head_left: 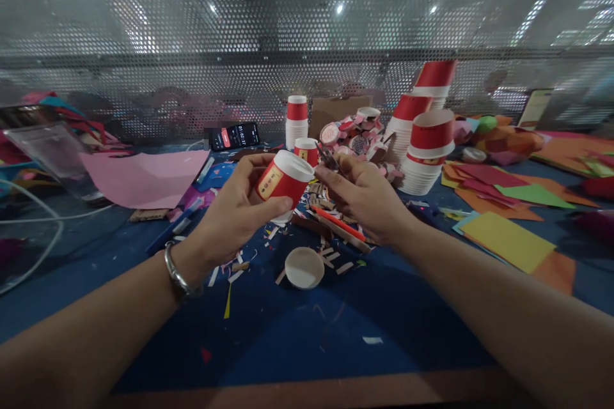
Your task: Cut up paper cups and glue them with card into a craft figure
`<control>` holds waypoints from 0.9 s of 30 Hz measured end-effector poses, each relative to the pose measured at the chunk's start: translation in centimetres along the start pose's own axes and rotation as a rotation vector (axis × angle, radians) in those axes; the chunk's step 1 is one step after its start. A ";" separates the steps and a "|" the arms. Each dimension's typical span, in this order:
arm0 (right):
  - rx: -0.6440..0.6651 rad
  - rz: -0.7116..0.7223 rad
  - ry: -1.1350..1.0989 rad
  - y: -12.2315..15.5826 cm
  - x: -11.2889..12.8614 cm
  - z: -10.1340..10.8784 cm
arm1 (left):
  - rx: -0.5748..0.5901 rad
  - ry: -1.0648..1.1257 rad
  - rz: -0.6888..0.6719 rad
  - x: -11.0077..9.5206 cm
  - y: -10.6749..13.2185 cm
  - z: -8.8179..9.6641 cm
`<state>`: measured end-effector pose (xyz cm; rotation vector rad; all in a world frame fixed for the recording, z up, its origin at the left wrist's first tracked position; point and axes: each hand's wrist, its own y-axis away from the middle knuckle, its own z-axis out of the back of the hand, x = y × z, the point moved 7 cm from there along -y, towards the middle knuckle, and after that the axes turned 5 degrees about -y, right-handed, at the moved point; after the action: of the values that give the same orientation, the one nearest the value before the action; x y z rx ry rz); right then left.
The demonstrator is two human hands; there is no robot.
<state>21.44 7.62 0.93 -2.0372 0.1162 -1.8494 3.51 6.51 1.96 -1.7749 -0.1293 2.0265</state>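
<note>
A left hand (247,204) clasps a red paper cup (285,185) whose top leans toward the right hand (367,195), pinched around a dark metal tool (327,158)

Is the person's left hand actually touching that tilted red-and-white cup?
Touching. The head view shows the left hand around the red-and-white cup, its thumb pressed across the near side.

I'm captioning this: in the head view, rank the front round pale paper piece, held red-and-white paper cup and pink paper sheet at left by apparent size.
1. Pink paper sheet
2. Held red-and-white paper cup
3. Round pale paper piece
</note>
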 end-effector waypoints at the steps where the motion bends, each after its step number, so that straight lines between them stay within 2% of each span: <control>1: 0.006 -0.016 -0.022 0.0 -0.2 -0.1 | 0.022 0.038 -0.019 0.0 0.0 -0.2; 5: 0.058 -0.090 -0.144 0.2 -0.6 -0.8 | 0.080 0.091 -0.162 -1.0 0.5 -0.9; 9: 0.183 -0.274 -0.286 0.8 -1.2 -2.2 | 0.077 0.096 -0.273 -2.2 1.4 -1.4; 13: 0.282 -0.384 -0.428 1.3 -1.2 -3.1 | 0.077 -0.040 -0.282 -2.6 2.1 -2.1; 15: 0.265 -0.404 -0.473 1.2 -1.2 -3.0 | 0.078 -0.152 -0.281 -2.7 2.2 -2.2; 17: 0.186 -0.390 -0.472 1.0 -1.1 -2.4 | 0.077 -0.250 -0.286 -2.7 2.1 -2.2; 20: 0.072 -0.296 -0.386 0.6 -0.7 -1.4 | 0.076 -0.239 -0.178 -1.9 1.5 -1.8; 24: 0.031 -0.133 -0.286 0.2 0.3 -0.7 | 0.185 0.115 0.123 -0.2 1.1 -2.4; 27: 0.032 -0.066 -0.242 0.1 0.6 -0.3 | 0.225 0.302 0.238 0.0 1.2 -2.9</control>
<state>21.19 7.30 1.48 -2.2470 -0.0463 -1.6148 5.98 4.78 1.00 -1.9960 0.4032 1.8094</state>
